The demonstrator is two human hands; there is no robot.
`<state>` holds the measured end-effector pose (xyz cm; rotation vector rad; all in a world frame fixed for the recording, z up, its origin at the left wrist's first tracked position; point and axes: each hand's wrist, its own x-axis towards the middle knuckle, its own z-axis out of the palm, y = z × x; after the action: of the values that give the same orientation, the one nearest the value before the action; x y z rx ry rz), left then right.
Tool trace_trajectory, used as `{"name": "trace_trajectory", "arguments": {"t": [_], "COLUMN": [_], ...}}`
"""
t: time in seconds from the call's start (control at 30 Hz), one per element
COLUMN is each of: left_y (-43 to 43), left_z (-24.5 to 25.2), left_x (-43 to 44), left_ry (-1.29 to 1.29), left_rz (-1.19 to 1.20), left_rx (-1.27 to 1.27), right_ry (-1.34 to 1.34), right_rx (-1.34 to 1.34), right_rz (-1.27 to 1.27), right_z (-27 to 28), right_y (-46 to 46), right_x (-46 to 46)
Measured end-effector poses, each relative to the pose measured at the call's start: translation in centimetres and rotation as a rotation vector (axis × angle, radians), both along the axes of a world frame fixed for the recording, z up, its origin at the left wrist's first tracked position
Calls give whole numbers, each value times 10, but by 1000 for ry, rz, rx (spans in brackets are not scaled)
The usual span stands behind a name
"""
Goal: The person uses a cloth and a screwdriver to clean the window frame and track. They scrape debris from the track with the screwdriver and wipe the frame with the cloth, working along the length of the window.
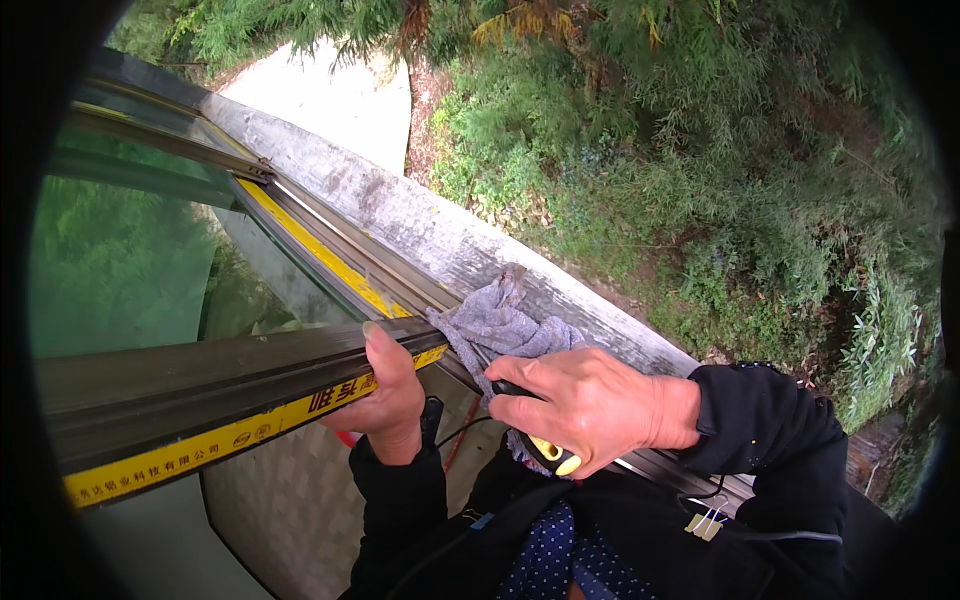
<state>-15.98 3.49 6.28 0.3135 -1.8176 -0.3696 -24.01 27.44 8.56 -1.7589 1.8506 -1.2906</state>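
Note:
My left hand (pixel 390 405) grips the edge of a sliding window's dark metal frame (pixel 247 367), its thumb on top and its fingers underneath. Yellow printed tape runs along that frame. A black-and-yellow tool handle (pixel 551 450) is held in my right hand (pixel 589 409), together with part of a grey cloth (pixel 499 322). The cloth lies bunched over the window track (pixel 360 240), close to the end of the frame. What the tool's far end looks like is hidden under the cloth.
Green-tinted glass (pixel 127 262) fills the left side. Beyond the track runs a weathered concrete ledge (pixel 450 232), with shrubs and trees (pixel 712 187) outside and below. A tiled floor (pixel 292 502) shows under the frame. A binder clip (pixel 705 523) holds a cable on my dark clothing.

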Motion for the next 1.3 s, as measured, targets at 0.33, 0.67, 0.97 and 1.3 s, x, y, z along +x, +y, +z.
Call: {"name": "trace_trajectory", "arguments": {"t": [0.33,0.67,0.97,1.3], "left_y": [2,6,4,-1], "left_z": [2,9,10,3], "left_x": [-2,-7,-5,-4], "left_ry": [77,93,43,71], "left_rz": [-53,-8,-33,-70], "left_rx": [95,97,80,66], "right_ry": [113,-129,-84,-57], "right_rx": [92,30,119,-27], "right_rz": [-99,-193,-120,-95], "right_z": [-2,-8,8,-16], "right_y": [-16,-36,38,-17], "right_x": [6,-3,19,4]}}
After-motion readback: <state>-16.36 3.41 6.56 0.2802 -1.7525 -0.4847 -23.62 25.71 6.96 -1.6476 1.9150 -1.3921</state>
